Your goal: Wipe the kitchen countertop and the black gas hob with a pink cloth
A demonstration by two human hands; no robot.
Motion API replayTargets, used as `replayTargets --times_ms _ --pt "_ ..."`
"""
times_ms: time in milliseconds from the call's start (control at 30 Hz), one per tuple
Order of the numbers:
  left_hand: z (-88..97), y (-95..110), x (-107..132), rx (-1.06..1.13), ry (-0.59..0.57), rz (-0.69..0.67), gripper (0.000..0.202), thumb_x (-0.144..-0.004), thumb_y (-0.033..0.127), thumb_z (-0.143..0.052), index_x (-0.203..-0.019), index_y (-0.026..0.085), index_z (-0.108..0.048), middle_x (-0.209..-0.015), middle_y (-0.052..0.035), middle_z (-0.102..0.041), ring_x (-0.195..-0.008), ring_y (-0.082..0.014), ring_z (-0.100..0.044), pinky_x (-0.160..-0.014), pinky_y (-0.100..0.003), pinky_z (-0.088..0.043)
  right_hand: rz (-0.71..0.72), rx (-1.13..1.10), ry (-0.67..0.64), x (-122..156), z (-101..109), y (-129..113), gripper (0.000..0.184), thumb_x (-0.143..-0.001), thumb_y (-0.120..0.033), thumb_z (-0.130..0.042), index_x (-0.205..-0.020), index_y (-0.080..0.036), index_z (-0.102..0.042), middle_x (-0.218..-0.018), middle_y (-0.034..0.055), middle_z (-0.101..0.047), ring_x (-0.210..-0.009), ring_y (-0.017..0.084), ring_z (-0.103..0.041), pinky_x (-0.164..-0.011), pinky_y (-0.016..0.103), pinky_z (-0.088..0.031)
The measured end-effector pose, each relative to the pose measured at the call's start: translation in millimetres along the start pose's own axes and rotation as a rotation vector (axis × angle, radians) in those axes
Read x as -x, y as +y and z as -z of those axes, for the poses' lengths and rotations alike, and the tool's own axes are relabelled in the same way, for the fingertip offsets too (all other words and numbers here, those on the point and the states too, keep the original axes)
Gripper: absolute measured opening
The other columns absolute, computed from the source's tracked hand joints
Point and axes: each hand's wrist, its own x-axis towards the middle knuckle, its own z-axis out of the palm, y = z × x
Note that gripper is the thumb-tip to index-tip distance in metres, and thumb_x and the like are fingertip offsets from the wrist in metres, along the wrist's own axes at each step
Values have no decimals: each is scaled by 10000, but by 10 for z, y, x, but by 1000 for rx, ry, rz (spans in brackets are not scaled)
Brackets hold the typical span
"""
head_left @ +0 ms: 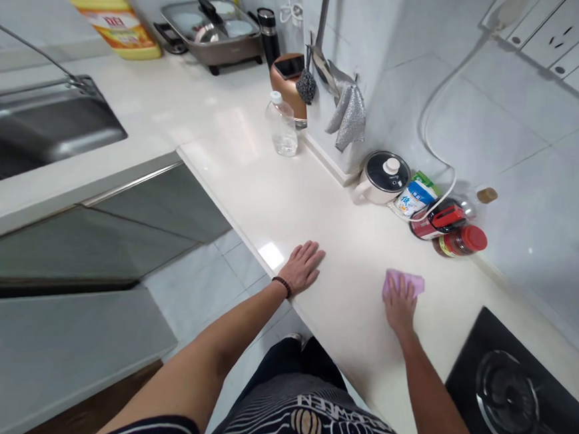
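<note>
Head view, left hand (302,267): palm down, flat near the front edge of the worktop (341,233); grip released, nothing in it; beaded bracelet (283,286) at wrist.
Right hand (401,308): fingers spread over the cloth; cannot tell if the grip clenches it or only presses.
Cloth (416,284): pink-purple, bunched, on the worktop under the right fingers, between the red-lidded jar and the front edge.
Stove (547,394): black, one burner visible, near the right forearm.
Back row by wall: lidded pot (375,189), blue-white packet (413,198), jar (454,243) with red lid, close together; white cord (427,129) drops from wall sockets (550,29) to them.
Clear bottle (284,137): upright, white cap, near wall corner, well apart from both hands.
Wall corner: dark scrubber (306,87) and silver cloth (350,117) hanging.
Far side: sink (56,128) at left, yellow jug (116,23), electric pan (231,51) holding dishes, black flask (269,38).
</note>
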Motion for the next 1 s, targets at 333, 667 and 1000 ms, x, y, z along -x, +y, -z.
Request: replayTargets --times_ms 333,667,1000 --pt "16 7 19 -17 -32 -5 638 -1044 388 -448 -1656 208 -431 -1738 -160 -378 -1641 -363 -236 -1310 -601 -211 -197 -186 -73 -1311 394 192 652 -1089 -549 -204 -1719 -385 -168 -1828 52 -103 -1655 383 -83 -1295 682 -172" --pt "6 19 -23 8 -15 -9 622 -1027 367 -466 -1621 185 -484 -1729 -179 -389 -1636 -363 -246 -1307 -602 -221 220 -34 -46 571 -209 -673 592 -1084 -406 -385 -1669 -322 -369 -1795 95 -247 -1645 415 -182 -1286 668 -235" --pt "-21 22 -23 9 11 -7 634 -1028 353 -482 -1648 222 -453 -1733 -154 -394 -1634 -365 -260 -1311 -586 -217 407 -42 -142 856 -251 -699 588 -1094 -453 -380 -1671 -447 -272 -1813 -6 -169 -1666 341 -162 -1297 632 -261"
